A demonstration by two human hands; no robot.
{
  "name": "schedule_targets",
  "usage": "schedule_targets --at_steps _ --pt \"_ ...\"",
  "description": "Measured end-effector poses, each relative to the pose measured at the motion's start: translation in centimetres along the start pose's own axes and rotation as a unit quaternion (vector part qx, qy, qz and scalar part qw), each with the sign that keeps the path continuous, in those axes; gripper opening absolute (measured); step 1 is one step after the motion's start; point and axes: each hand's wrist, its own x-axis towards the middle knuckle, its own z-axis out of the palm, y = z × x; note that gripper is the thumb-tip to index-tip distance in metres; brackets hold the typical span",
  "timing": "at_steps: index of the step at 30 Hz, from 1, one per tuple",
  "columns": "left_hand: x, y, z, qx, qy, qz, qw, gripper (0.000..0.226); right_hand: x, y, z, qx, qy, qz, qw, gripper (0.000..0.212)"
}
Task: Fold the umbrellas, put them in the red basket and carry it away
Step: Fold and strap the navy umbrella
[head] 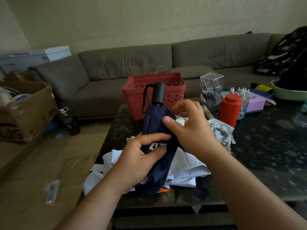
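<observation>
A collapsed navy umbrella (154,123) with a black handle stands tilted over the dark table (265,146), handle up. My left hand (141,156) grips its middle, fingers and thumb curled round the fabric near white lettering. My right hand (191,127) presses its thumb on the canopy folds, fingers curled above them. Behind the umbrella the red basket (174,97) sits at the table's far edge. Under my hands lies a white umbrella (182,170), loosely crumpled. A pale patterned umbrella (221,130) lies to the right.
A red canister (230,110), a clear pen box (211,90), small bottles and a purple box stand at the back right. A green bowl (289,95) is far right. A cardboard box (25,112) and a dark bottle (69,121) stand left, with a grey sofa behind.
</observation>
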Motion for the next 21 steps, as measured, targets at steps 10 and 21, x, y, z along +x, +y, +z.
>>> schedule_targets --at_steps 10,21 --pt "0.8 -0.5 -1.1 -0.094 0.066 -0.005 0.993 0.059 -1.3 -0.2 0.7 0.189 -0.172 0.275 0.927 0.031" --pt "1.1 -0.4 -2.2 -0.088 0.069 -0.005 0.994 0.075 -0.9 0.2 -0.9 0.305 -0.128 0.109 0.937 0.026"
